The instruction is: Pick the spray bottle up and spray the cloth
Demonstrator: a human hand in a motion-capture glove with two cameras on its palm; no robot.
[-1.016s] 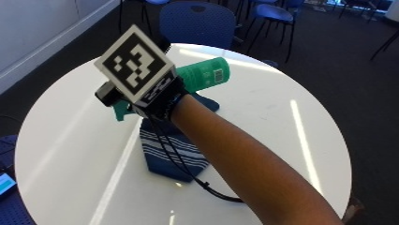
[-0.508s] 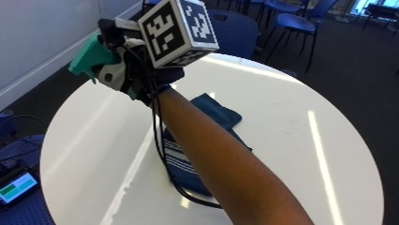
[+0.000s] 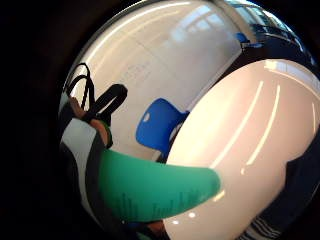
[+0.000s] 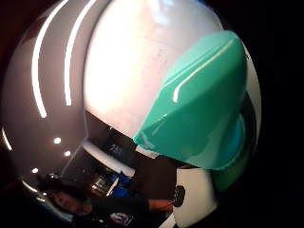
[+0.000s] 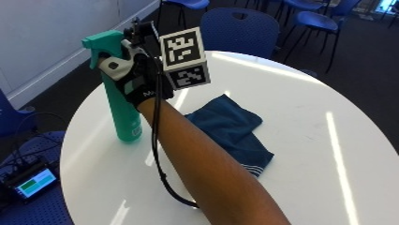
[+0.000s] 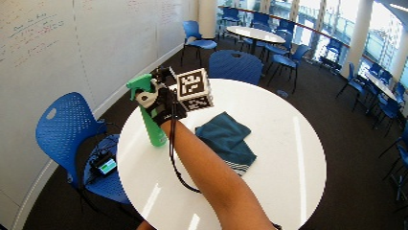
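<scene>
Outside view: one green spray bottle [image 5: 120,93] upright near the left edge of the round white table [image 5: 349,140], its base seemingly just touching the top, hard to tell. Gloved right hand [image 5: 140,77] wraps the bottle's neck below the trigger head. One dark blue cloth [image 5: 233,131] lies crumpled mid-table, just right of the forearm. Blue chairs: one [image 5: 240,26] at the far edge, one [image 6: 67,129] beside the left edge.

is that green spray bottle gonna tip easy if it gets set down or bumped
Probably yes. The spray bottle is tall and slim with a small base on the smooth white table, so a sideways bump would likely topple it. The gloved right hand grips it near the head. Its glossy plastic may be slippery.
</scene>
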